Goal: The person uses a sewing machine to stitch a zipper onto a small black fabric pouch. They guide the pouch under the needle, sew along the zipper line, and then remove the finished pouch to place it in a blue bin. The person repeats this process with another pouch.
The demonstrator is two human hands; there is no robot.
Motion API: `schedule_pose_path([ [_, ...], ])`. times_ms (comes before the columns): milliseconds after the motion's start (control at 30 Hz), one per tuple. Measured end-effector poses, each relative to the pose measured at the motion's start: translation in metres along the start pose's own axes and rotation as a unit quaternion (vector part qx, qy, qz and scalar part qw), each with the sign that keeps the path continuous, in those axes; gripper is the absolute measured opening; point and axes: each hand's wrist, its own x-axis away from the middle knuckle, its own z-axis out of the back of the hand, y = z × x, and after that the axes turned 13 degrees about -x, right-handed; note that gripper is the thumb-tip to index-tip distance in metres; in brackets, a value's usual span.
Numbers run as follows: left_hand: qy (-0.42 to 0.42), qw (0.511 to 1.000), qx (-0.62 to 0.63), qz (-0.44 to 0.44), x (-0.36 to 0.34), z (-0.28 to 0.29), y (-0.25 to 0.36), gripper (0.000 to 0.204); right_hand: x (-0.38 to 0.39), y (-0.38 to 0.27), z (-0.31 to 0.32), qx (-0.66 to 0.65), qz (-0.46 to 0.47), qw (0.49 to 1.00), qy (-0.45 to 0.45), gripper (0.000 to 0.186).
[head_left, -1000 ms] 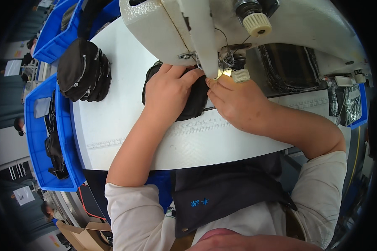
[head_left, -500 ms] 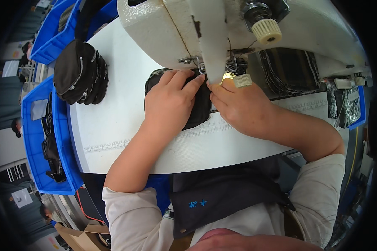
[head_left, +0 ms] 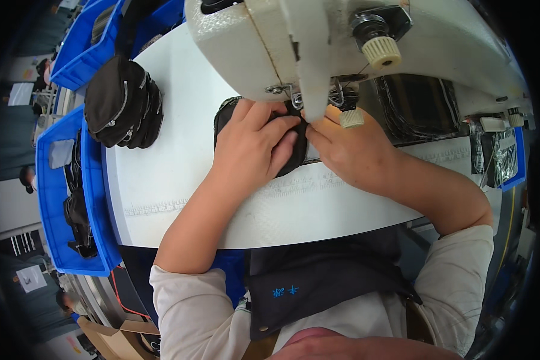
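Pressing zip-edged black fabric point(head_left: 296, 155): left hand point(head_left: 251, 143), fingers part-spread. Right hand point(head_left: 349, 144) at its right edge, grip unclear. Near: dark apron point(head_left: 342, 279), blue lettering point(head_left: 285, 291).

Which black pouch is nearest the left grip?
The single pouch under the left grip, by the sewing machine; the stacked pouches sit apart, farther left.

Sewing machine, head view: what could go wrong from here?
1. Left hand and right hand sit close to the sewing machine; a finger might get nipped.
2. Black fabric piece, pressed under the left hand, could skew.
3. Stack of black zippered pieces beside the blue bin might topple if bumped.
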Motion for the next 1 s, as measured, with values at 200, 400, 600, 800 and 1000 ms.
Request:
schedule_pose_path([
  [200,-0.123,0.985,0.110,0.052,0.003,0.023,0.003,0.055,0.000,-0.004,0.004,0.005,-0.023,0.999,-0.031,0.016],
  [400,-0.079,0.989,0.116,0.051,0.005,0.008,-0.009,0.058,0.003,-0.014,-0.013,-0.019,0.110,0.991,0.074,0.029],
  [600,-0.021,1.000,0.013,0.002,-0.001,0.002,0.004,0.045,0.007,-0.018,-0.004,0.022,0.113,0.993,0.010,0.027],
  [800,-0.016,0.998,-0.024,-0.055,0.000,-0.003,-0.004,0.042,0.011,-0.022,0.001,0.075,0.139,0.987,0.001,0.035],
  [1000,0.013,0.996,-0.026,-0.078,0.000,-0.007,-0.003,0.040,0.016,-0.029,-0.003,0.051,0.148,0.988,0.015,0.041],
])
